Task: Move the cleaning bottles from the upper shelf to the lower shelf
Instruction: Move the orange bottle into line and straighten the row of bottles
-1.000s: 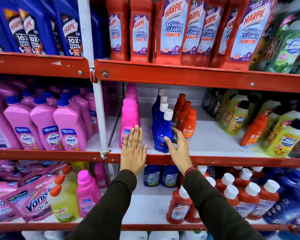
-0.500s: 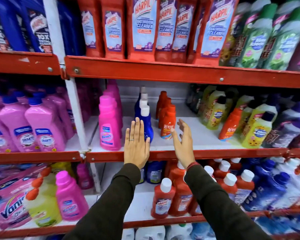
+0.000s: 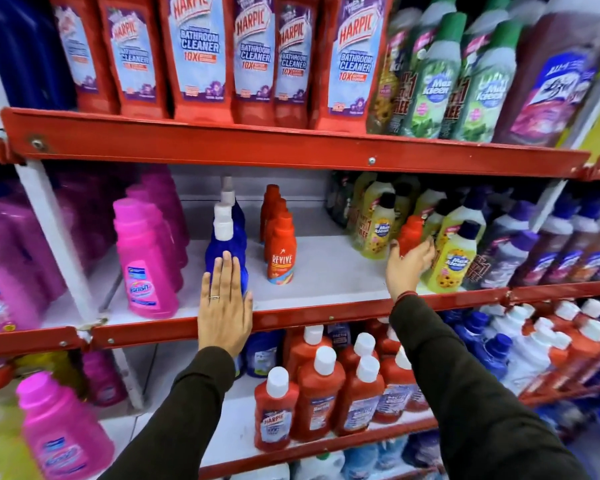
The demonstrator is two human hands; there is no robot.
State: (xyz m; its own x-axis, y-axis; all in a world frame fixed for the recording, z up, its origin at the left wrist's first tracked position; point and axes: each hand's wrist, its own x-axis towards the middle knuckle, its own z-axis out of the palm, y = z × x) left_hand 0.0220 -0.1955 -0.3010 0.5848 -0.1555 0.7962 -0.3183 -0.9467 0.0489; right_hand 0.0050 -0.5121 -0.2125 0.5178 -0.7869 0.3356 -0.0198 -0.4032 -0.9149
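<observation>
My right hand [image 3: 407,268] reaches to the right side of the middle shelf [image 3: 326,271], where its thumb and fingers curl around the lower part of a lone orange-red bottle [image 3: 410,230] standing among yellow bottles. My left hand [image 3: 224,306] is held flat and holds nothing; it rests in front of the first blue white-capped bottle [image 3: 224,244] at the shelf's red front edge. A row of orange Revive bottles [image 3: 280,254] stands in the shelf's middle. The lower shelf [image 3: 326,441] holds red Harpic bottles [image 3: 276,410] with white caps.
Pink Vanish bottles [image 3: 146,258] stand left of the blue row. Yellow Max Kleen bottles [image 3: 454,258] crowd the right. Tall red Harpic bathroom cleaners [image 3: 198,53] fill the top shelf. Bare white shelf shows between the Revive row and the yellow bottles.
My right hand has swung from the centre, near the Revive row, over to the orange-red bottle on the right. The view has shifted right. My left hand stays by the blue bottle.
</observation>
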